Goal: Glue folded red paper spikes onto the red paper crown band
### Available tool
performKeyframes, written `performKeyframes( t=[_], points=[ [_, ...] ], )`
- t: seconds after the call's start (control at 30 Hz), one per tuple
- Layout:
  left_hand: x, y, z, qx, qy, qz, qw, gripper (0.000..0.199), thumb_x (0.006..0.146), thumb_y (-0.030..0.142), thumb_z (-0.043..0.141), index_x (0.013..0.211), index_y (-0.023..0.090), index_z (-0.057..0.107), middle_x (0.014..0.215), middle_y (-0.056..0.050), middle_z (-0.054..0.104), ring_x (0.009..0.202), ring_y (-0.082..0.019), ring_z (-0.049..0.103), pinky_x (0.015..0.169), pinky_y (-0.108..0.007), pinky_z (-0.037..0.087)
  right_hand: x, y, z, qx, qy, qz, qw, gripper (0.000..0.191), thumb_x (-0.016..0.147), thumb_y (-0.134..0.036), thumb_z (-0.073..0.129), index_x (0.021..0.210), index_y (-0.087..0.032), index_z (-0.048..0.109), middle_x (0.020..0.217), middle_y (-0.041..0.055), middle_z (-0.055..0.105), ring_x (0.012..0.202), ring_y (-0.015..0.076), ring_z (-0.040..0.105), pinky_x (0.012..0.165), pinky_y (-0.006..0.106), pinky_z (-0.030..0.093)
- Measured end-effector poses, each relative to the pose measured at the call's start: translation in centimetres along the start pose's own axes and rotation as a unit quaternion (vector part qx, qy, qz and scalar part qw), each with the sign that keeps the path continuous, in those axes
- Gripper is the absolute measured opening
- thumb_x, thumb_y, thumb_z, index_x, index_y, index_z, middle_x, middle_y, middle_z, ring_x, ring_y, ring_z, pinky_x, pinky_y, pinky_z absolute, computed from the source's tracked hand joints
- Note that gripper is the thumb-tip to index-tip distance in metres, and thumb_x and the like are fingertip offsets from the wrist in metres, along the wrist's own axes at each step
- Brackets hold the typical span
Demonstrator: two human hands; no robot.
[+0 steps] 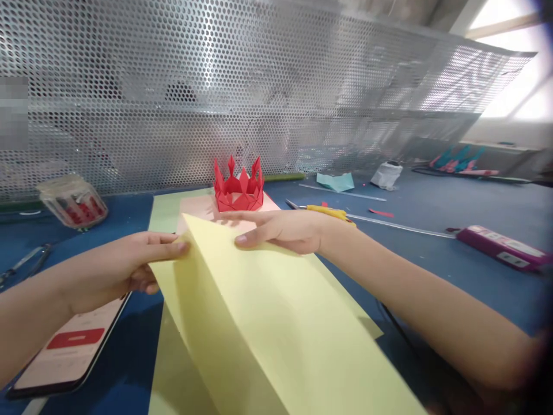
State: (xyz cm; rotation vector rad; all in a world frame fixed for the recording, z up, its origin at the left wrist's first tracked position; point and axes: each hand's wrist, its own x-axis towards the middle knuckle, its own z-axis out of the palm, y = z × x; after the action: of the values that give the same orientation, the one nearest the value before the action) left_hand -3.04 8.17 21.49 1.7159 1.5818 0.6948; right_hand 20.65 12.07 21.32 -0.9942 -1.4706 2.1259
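A large sheet of yellow paper, creased lengthwise, is held up in front of me. My left hand pinches its far left edge between thumb and fingers. At the far right edge, my right hand grips the same paper, thumb on top and the other fingers partly hidden beneath it. Just beyond my hands stands a red folded-paper crown, resting on pink paper. More pale green-yellow paper lies flat underneath on the blue table.
Yellow-handled scissors lie past my right wrist. A purple power strip sits at right, a phone under my left forearm. A jar of red pieces is at back left. A perforated metal screen edges the table.
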Motion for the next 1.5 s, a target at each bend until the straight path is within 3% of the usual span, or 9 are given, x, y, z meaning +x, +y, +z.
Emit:
performKeyframes(
  t=[0.17,0.27,0.33,0.4,0.47,0.67,0.73,1.23,1.5],
  points=[
    [0.8,-1.5,-0.2,0.059,-0.161,-0.069,0.983,0.039,0.077,0.056,0.049,0.079,0.025,0.073,0.078,-0.006,0.075,0.076,-0.023,0.071,0.065,-0.032,0.056,-1.7,2.8,-2.1,-0.096,0.099,-0.036,0.990,0.075,0.075,-0.018,0.071,0.138,-0.039,0.037,0.121,0.0023,0.060,0.089,0.0141,0.066,0.079,0.030,0.055],
    [1.2,-2.6,0.9,0.159,-0.119,-0.028,0.980,0.031,0.071,0.048,0.059,0.080,0.021,0.070,0.087,-0.009,0.074,0.086,-0.031,0.068,0.079,-0.047,0.054,-1.7,5.5,-2.5,-0.200,0.216,-0.064,0.954,0.050,0.078,-0.021,0.066,0.126,-0.027,0.055,0.119,0.0040,0.060,0.097,0.0150,0.062,0.082,0.027,0.052],
    [0.9,-3.0,2.3,0.216,-0.055,0.025,0.974,0.040,0.069,0.039,0.060,0.102,0.018,0.065,0.112,-0.013,0.067,0.106,-0.035,0.061,0.094,-0.055,0.044,-1.2,7.1,-2.6,-0.274,0.257,-0.061,0.925,0.039,0.082,-0.025,0.061,0.121,-0.020,0.061,0.101,0.0042,0.065,0.089,0.0150,0.061,0.079,0.027,0.050],
    [0.0,-2.9,3.9,0.242,-0.031,0.079,0.967,0.047,0.075,0.036,0.051,0.117,0.018,0.058,0.134,-0.011,0.055,0.129,-0.030,0.044,0.110,-0.050,0.030,-0.8,8.0,-2.4,-0.325,0.279,-0.055,0.902,0.040,0.084,-0.029,0.057,0.122,-0.018,0.061,0.087,0.0030,0.065,0.078,0.0150,0.059,0.071,0.028,0.048],
    [-1.2,-2.8,5.6,0.261,-0.049,0.109,0.958,0.050,0.080,0.036,0.043,0.123,0.016,0.056,0.138,-0.011,0.052,0.129,-0.026,0.045,0.111,-0.046,0.031,-0.6,8.5,-2.1,-0.357,0.295,-0.062,0.884,0.040,0.085,-0.032,0.054,0.121,-0.018,0.062,0.082,0.0027,0.065,0.070,0.0149,0.057,0.063,0.026,0.045],
    [-3.6,-4.2,9.1,0.506,-0.077,0.276,0.814,0.061,0.074,0.004,0.027,0.130,0.008,0.052,0.136,-0.018,0.050,0.122,-0.029,0.053,0.097,-0.045,0.048,-1.5,8.6,-1.1,-0.451,0.307,-0.082,0.834,0.038,0.086,-0.029,0.046,0.115,-0.017,0.067,0.070,0.0029,0.064,0.055,0.0138,0.051,0.053,0.024,0.038],
    [-3.6,-4.5,9.3,0.536,-0.065,0.289,0.790,0.064,0.071,0.002,0.027,0.129,0.008,0.053,0.134,-0.018,0.050,0.119,-0.030,0.054,0.094,-0.044,0.051,-1.7,8.7,-1.0,-0.477,0.307,-0.090,0.819,0.036,0.085,-0.027,0.046,0.111,-0.018,0.069,0.067,0.0026,0.063,0.055,0.0137,0.050,0.054,0.024,0.037],
    [-0.5,-4.8,8.2,0.422,-0.061,0.230,0.875,0.056,0.078,0.008,0.034,0.132,0.010,0.049,0.133,-0.016,0.056,0.121,-0.028,0.053,0.101,-0.048,0.045,-1.4,8.6,-0.4,-0.495,0.302,-0.085,0.810,0.029,0.084,-0.024,0.048,0.100,-0.022,0.071,0.081,0.0030,0.070,0.062,0.0152,0.055,0.057,0.025,0.037],
    [-0.8,-5.4,8.7,0.440,-0.057,0.229,0.866,0.060,0.077,0.003,0.027,0.133,0.007,0.046,0.132,-0.016,0.056,0.122,-0.027,0.052,0.101,-0.048,0.044,-1.5,9.0,-0.7,-0.494,0.295,-0.085,0.813,0.030,0.084,-0.025,0.048,0.103,-0.024,0.071,0.069,0.0019,0.065,0.059,0.0150,0.053,0.054,0.024,0.034]
  ],
)
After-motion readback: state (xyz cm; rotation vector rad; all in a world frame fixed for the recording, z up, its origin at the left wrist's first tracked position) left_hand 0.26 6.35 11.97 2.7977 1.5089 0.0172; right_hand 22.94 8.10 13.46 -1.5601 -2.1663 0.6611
